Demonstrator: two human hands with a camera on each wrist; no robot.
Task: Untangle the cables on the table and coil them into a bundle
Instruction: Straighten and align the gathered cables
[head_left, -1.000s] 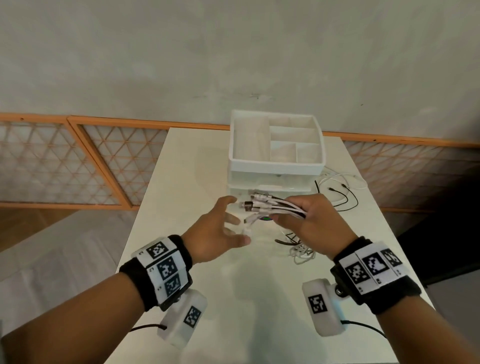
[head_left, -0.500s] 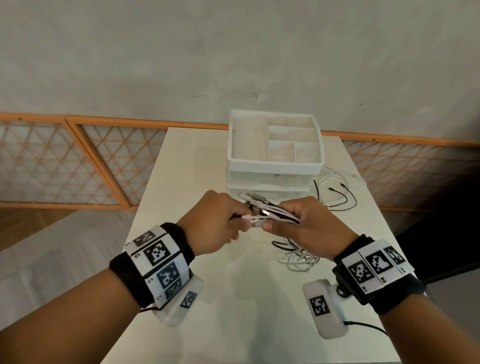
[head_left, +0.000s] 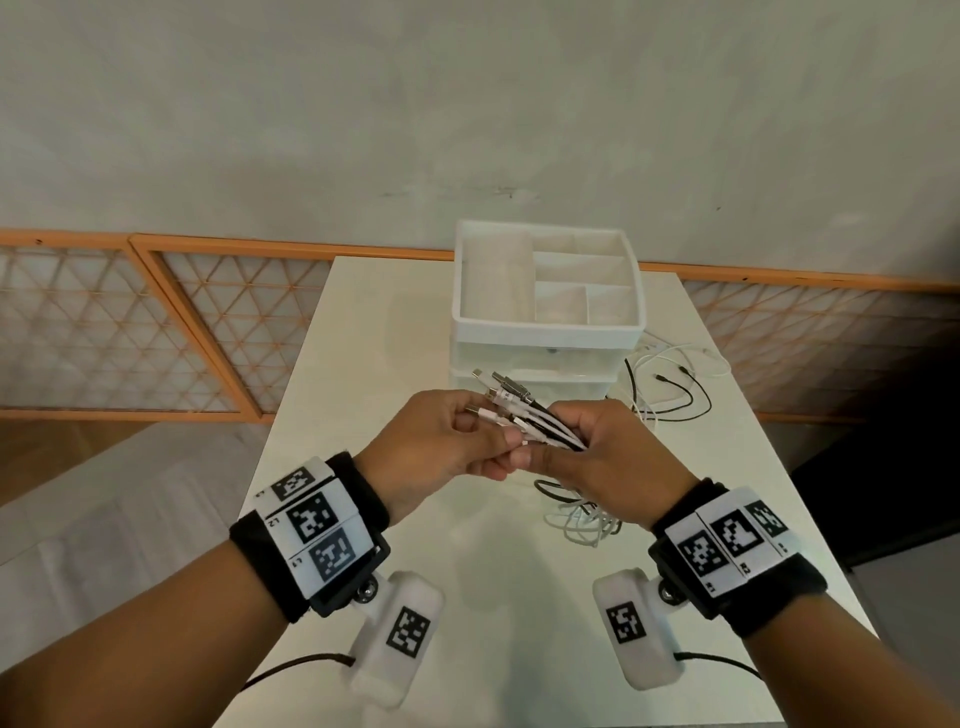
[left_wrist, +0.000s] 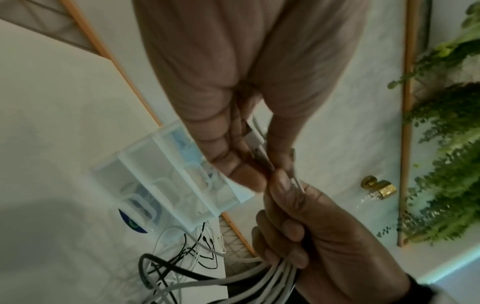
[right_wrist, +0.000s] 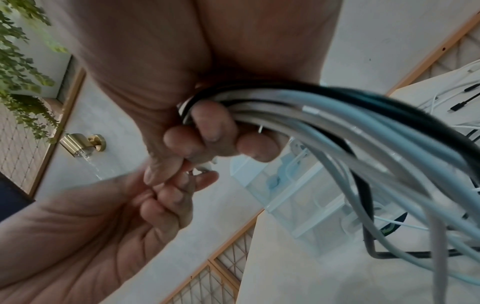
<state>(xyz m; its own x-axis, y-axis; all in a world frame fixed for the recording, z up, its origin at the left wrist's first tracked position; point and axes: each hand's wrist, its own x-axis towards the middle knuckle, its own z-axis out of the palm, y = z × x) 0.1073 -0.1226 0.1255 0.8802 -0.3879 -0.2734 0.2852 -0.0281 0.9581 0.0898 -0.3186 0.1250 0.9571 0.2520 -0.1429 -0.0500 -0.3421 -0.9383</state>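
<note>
My right hand (head_left: 597, 452) grips a bunch of several white and black cables (head_left: 540, 423) just behind their plug ends (head_left: 501, 387), which fan out up and to the left. My left hand (head_left: 452, 441) meets it from the left and pinches one white plug (left_wrist: 255, 142) between thumb and fingers. In the right wrist view the cables (right_wrist: 337, 127) run out of the fist to the right and hang down. Their slack lies in a loose tangle (head_left: 582, 519) on the white table (head_left: 363, 364) under the right hand. More cable ends (head_left: 670, 379) trail at the right.
A white organiser with an open divided tray (head_left: 545, 283) and drawers below stands at the table's far middle, just behind the hands. An orange-framed lattice rail (head_left: 156, 322) and wall lie beyond. The near table edge is close to my wrists.
My left hand came in from the left, open, and closed onto a plug end of the bunch. The right hand lifted the bunch slightly and kept its grip.
</note>
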